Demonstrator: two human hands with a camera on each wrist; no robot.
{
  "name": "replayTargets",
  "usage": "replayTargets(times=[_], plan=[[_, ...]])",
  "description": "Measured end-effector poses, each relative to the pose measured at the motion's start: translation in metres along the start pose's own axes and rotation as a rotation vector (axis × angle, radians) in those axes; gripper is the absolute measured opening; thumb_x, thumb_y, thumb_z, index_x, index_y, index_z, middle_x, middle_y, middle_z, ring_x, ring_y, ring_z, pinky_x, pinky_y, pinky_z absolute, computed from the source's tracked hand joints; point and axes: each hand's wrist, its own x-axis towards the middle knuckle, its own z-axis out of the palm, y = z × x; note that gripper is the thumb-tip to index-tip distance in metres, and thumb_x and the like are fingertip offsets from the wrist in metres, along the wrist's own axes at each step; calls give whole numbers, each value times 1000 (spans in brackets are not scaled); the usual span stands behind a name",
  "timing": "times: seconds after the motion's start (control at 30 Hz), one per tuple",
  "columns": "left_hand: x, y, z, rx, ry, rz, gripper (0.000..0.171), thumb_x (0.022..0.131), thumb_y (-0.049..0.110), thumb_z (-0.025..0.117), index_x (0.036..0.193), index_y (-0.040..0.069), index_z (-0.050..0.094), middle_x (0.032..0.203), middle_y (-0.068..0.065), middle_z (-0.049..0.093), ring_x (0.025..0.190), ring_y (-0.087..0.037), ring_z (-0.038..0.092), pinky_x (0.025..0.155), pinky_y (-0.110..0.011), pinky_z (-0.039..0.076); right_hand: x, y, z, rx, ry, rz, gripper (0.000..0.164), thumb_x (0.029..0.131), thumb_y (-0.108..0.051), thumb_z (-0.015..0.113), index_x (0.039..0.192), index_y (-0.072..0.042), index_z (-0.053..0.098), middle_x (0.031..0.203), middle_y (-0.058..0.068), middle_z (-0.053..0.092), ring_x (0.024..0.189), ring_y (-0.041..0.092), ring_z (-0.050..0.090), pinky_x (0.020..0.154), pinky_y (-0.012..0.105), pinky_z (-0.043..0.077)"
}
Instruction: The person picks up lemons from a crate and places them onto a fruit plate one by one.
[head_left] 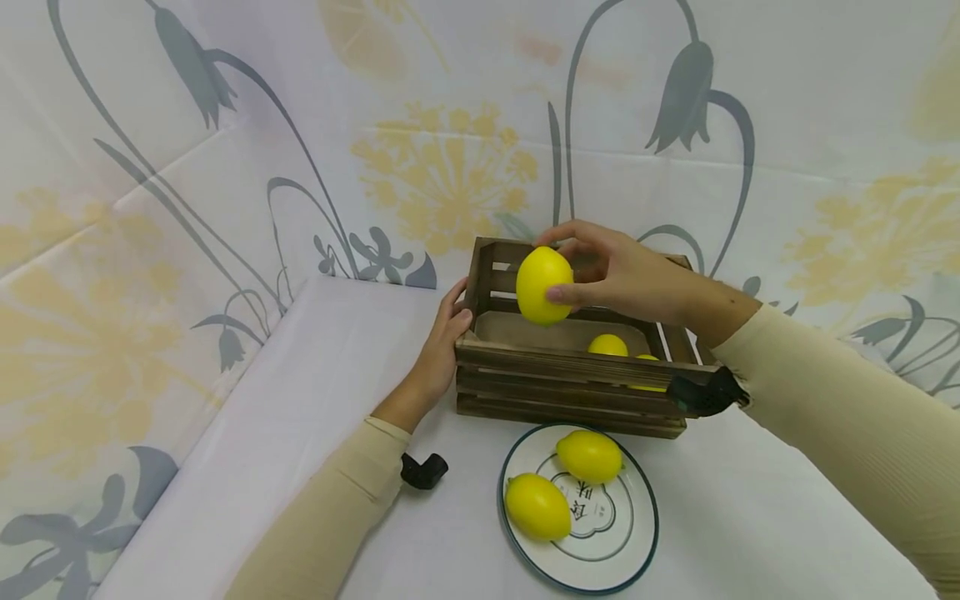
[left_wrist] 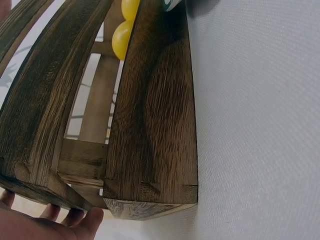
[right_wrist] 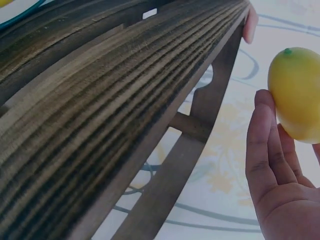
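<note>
My right hand (head_left: 611, 271) holds a yellow lemon (head_left: 543, 285) between thumb and fingers, raised over the wooden slatted crate (head_left: 570, 392). In the right wrist view the lemon (right_wrist: 297, 95) shows its green tip, beside the crate's top slat (right_wrist: 130, 120). My left hand (head_left: 441, 350) rests against the crate's left end. Its fingertips (left_wrist: 75, 216) touch the end boards in the left wrist view. Inside the crate, toward the right, lie two lemons, one (head_left: 608, 345) in fuller view and another (head_left: 648, 358) partly behind the front slats.
In front of the crate stands a round white plate (head_left: 600, 575) with a dark rim. On it lie two lemons, one at the back (head_left: 589, 457) and one at the left (head_left: 537, 507). A flower-patterned cloth (head_left: 450, 108) hangs behind the white table surface (head_left: 300, 400).
</note>
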Motion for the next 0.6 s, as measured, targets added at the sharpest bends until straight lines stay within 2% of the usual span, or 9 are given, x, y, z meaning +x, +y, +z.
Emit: replayTargets(times=[0.33,0.6], plan=[[0,1,0,-3,-9,-3,64,100,46,29,160,34,11,162,-13,14,149,-36,18,115,-69,16,-9,2,2,2,9,-32,57,93,-20,71,143,-22,46,127,12,53,107,29,70,88,42,58],[1,1,0,-5,-2,2,64,100,44,29,160,32,11,160,-14,15,149,-35,17,117,-66,13,-17,3,4,8,36,-13,55,94,-21,69,144,-20,46,129,12,53,101,25,71,85,35,58]])
